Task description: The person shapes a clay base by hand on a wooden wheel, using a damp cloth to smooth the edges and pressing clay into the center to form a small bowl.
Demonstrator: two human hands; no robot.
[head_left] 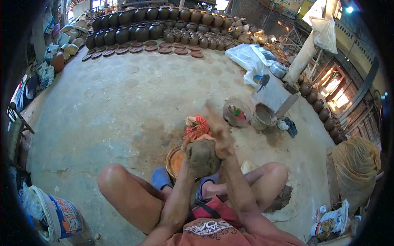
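A rounded, dark grey lump of wet clay (203, 159) is held up between my knees. My left hand (187, 146) is wrapped round its far left side, with part of that hand hidden behind the clay. My right hand (223, 143) is at the lump's right side, smeared by motion. A brown blur stretches up from it, and I cannot make out whether it is fingers or a tool. Just beyond the clay is a bunched red and cream cloth (197, 128). Below the left hand, a round shallow dish (175, 160) with an orange-brown inside sits on the floor, partly covered.
A clear bag (237, 113) with colourful contents and a bucket (262, 117) stand to the right ahead. Rows of dark pots (139, 30) and flat reddish discs (164, 50) line the back. A white bucket (61, 217) is at lower left; a cloth-covered heap (356, 162) sits right.
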